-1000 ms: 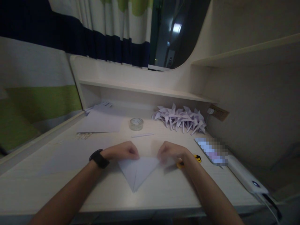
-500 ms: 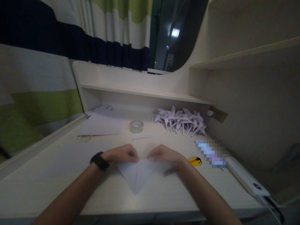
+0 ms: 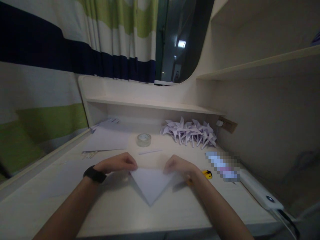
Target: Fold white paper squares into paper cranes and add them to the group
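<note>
Pale desk [image 3: 175, 210] below a striped curtain [image 3: 75, 50]: your folded paper [image 3: 152, 183] lies flat at its middle, point towards you. Your left hand [image 3: 117, 163] and right hand [image 3: 178, 165], fingers curled in, each pinch one upper corner, with the tape roll [image 3: 144, 140] and paper cranes [image 3: 190, 131] well behind

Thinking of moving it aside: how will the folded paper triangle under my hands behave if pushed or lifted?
The folded paper triangle lies flat and thin, so it is probably very light and should slide easily on the smooth desk. Lifted by one corner it would likely droop, though the folded layers may stiffen it slightly.
</note>
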Action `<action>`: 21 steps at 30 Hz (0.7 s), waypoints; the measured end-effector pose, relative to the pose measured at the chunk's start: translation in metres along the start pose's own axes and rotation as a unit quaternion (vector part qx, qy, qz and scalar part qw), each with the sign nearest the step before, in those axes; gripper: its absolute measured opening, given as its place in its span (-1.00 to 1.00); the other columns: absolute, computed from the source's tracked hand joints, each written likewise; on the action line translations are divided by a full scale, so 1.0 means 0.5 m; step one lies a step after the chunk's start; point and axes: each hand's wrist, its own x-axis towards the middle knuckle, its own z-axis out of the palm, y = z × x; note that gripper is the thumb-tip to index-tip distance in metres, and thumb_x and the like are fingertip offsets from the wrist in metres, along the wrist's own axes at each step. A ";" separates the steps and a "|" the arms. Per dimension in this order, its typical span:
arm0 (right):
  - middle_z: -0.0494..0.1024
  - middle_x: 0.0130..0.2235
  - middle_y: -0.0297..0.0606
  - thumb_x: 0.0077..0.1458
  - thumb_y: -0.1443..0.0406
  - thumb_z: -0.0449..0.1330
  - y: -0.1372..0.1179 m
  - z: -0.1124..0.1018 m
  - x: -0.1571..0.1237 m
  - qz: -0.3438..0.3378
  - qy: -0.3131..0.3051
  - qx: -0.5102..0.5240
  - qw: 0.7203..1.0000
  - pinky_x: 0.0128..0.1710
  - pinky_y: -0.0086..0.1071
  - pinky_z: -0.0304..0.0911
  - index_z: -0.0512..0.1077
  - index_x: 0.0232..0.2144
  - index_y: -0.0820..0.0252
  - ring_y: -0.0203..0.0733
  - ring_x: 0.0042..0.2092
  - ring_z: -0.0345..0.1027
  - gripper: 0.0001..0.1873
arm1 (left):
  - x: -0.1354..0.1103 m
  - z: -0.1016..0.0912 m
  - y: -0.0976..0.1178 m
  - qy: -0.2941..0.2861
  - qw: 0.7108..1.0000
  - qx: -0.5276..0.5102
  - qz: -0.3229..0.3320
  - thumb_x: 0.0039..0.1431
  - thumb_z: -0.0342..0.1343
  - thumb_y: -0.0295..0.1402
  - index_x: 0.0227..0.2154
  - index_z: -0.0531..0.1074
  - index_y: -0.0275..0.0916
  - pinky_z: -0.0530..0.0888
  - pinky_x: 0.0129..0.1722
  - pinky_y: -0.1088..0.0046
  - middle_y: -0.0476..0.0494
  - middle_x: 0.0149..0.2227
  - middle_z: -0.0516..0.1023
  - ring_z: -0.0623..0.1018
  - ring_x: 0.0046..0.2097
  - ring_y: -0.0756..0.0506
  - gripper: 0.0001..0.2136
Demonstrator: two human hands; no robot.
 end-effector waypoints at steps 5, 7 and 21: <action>0.51 -0.56 -0.30 -0.23 0.10 0.37 0.016 -0.008 0.000 0.001 0.016 -0.012 1.000 -0.44 -0.43 0.19 0.58 -0.54 0.31 -0.32 -0.51 0.26 -0.67 | -0.030 -0.018 -0.004 0.003 1.000 0.009 -0.017 0.11 0.10 -0.17 -0.49 0.54 -0.30 0.34 -0.33 0.47 -0.11 -0.47 0.55 0.46 -0.40 -0.06 -0.71; 0.50 -0.57 -0.30 -0.22 0.10 0.37 0.022 -0.008 0.002 0.000 0.019 -0.018 1.000 -0.45 -0.43 0.21 0.58 -0.53 0.32 -0.32 -0.51 0.26 -0.66 | -0.038 -0.021 -0.009 0.008 1.000 0.018 -0.019 0.12 0.09 -0.16 -0.48 0.54 -0.29 0.35 -0.32 0.47 -0.11 -0.45 0.56 0.47 -0.40 -0.05 -0.71; 0.62 -0.20 -0.15 0.11 0.21 0.22 -0.071 0.051 -0.081 -0.197 0.323 -0.217 0.900 -0.10 -0.26 0.36 0.60 -0.31 0.12 -0.09 -0.17 0.49 -0.82 | -0.104 0.010 0.043 0.311 0.933 0.165 0.074 0.17 0.10 -0.16 -0.30 0.58 -0.19 0.47 -0.26 0.38 -0.11 -0.31 0.64 0.58 -0.30 -0.11 -0.75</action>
